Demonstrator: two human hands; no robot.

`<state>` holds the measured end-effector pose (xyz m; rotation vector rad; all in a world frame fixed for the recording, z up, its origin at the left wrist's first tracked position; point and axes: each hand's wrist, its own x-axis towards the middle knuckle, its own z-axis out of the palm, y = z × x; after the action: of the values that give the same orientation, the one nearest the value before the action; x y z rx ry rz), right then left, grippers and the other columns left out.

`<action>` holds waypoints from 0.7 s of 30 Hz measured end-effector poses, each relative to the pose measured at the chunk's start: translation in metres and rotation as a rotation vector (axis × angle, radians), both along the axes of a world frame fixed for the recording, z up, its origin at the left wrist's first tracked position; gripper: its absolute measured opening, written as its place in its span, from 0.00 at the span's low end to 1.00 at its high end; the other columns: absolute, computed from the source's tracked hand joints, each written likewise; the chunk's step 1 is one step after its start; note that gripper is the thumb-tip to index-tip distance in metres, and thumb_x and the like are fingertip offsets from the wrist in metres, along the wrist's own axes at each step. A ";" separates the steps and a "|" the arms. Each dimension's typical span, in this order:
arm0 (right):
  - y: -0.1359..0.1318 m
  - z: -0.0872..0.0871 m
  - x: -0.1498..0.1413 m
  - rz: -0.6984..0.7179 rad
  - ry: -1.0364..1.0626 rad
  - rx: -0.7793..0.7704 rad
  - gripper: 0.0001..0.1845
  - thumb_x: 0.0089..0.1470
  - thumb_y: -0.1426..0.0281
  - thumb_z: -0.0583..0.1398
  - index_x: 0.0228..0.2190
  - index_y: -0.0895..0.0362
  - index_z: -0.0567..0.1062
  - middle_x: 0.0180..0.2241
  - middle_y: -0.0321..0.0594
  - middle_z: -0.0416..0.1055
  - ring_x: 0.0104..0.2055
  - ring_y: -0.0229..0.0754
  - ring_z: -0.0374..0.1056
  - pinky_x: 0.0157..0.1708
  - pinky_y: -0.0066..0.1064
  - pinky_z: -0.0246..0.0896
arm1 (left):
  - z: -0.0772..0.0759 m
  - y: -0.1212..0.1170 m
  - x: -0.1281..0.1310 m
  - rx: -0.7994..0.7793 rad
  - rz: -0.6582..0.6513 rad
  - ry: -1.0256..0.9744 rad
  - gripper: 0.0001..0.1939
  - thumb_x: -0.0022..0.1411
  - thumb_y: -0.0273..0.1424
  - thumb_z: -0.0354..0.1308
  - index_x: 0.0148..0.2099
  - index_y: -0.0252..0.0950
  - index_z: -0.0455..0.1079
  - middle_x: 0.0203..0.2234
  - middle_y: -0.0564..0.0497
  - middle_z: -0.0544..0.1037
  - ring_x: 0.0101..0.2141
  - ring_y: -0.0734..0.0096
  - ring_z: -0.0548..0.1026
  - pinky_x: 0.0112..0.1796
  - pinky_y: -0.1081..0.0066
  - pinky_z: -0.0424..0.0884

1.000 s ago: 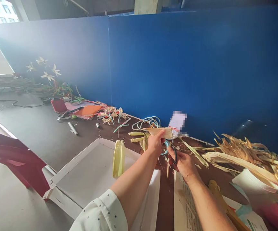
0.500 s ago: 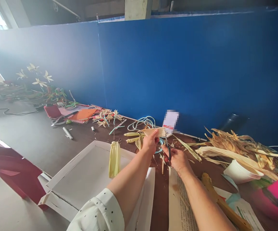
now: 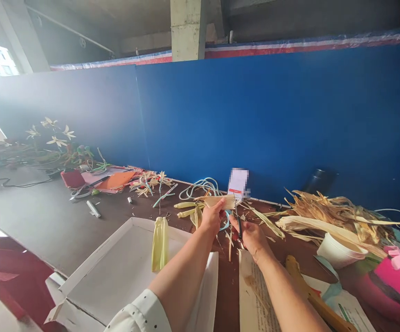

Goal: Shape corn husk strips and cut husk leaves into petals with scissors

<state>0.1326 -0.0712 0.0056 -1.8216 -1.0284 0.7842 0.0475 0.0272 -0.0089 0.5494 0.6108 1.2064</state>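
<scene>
My left hand pinches a pale, flat piece of corn husk and holds it up over the table. In my right hand is a pair of scissors with dark handles, its blades pointing up at the husk's right end. Whether the blades are apart there is too small to tell. Behind my left hand lie yellowish husk bundles and a coil of pale blue cord. A folded yellow-green husk rests on the white box lid, left of my forearm.
Dried husks are heaped at the right, by a white bowl and a pink bag. A printed sheet lies under my right forearm. Husk flowers and orange paper lie at the left. A blue partition stands behind.
The view has tilted up a little, so everything sits lower in the picture. Both hands keep nearly the same hold on the husk and scissors.
</scene>
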 end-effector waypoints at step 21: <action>0.004 -0.015 0.004 -0.013 -0.010 0.069 0.23 0.45 0.49 0.60 0.17 0.55 0.72 0.15 0.36 0.69 0.17 0.36 0.58 0.20 0.30 0.49 | -0.005 0.007 0.000 0.040 0.014 0.037 0.23 0.38 0.36 0.72 0.37 0.33 0.70 0.28 0.50 0.74 0.24 0.79 0.69 0.24 0.77 0.60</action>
<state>0.1362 -0.0671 -0.0098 -1.7732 -1.0363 0.7242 0.0479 0.0340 -0.0139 0.6030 0.6235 1.2260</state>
